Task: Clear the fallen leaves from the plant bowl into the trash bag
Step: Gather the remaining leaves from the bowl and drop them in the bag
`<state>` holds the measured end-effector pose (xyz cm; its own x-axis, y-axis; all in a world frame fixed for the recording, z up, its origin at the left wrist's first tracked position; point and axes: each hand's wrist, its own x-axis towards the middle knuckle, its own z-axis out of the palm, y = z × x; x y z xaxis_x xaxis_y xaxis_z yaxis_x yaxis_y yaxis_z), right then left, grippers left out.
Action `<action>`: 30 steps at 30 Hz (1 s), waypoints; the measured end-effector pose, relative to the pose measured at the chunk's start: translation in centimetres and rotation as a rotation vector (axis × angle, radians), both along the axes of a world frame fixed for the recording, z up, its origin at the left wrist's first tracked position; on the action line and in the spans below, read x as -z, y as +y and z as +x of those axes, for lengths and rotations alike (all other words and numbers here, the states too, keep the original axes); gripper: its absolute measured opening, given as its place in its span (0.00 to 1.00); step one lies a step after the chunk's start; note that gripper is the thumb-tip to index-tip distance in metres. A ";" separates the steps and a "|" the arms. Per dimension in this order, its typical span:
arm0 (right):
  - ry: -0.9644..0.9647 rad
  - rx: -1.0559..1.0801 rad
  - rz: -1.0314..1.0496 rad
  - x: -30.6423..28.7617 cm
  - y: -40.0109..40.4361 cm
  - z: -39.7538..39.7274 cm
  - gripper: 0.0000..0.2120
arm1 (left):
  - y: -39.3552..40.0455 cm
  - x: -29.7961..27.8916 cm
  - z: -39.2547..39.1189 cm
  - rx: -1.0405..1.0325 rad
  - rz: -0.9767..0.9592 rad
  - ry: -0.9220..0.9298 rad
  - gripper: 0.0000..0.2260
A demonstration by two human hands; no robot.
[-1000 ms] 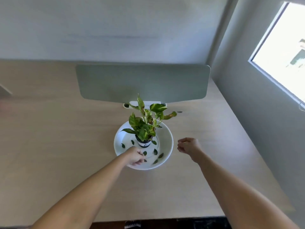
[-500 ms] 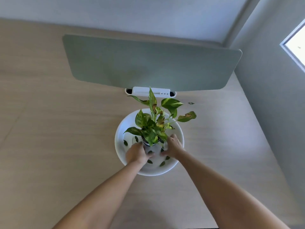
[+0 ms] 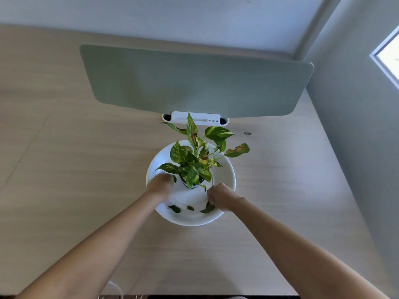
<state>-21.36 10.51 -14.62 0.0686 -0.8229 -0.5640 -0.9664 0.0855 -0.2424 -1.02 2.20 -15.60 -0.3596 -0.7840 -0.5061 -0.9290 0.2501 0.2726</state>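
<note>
A white plant bowl (image 3: 190, 220) sits on the wooden table with a small dark pot of green and yellow leafy plant (image 3: 192, 169) at its middle. Three dark fallen leaves (image 3: 174, 208) lie along the bowl's near side. My left hand (image 3: 160, 186) is blurred, with fingers curled down over the bowl's left side beside the pot; what it holds is hidden. My right hand (image 3: 222, 198) is at the bowl's right near side, its fingertips pinched on the rightmost fallen leaf (image 3: 207, 209). I cannot make out a trash bag.
A grey-green panel (image 3: 194, 83) stands behind the bowl on a white clamp (image 3: 194, 118). One stray leaf (image 3: 247, 133) lies on the table to the right. A grey wall and a window (image 3: 388, 59) close the right side. A thin white curve (image 3: 114, 288) shows at the table's near edge.
Both hands have shifted inside the bowl: the left went further back on the left side, the right came nearer and to the right, onto a leaf. Fewer loose leaves show.
</note>
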 end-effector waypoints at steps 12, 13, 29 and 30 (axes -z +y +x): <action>0.032 0.072 -0.026 1.5 1.5 3.4 0.14 | 0.1 1.8 1.9 0.155 -0.138 0.146 0.07; 0.029 0.117 -0.052 1.6 1.6 3.8 0.16 | 0.3 1.6 2.0 0.177 -0.099 0.105 0.06; 0.063 0.322 -0.016 0.1 1.6 4.8 0.17 | 3.2 0.5 0.4 0.240 -0.195 -0.277 0.37; 0.095 0.316 0.001 0.1 1.7 5.3 0.23 | 3.3 0.4 0.1 0.225 -0.171 -0.269 0.34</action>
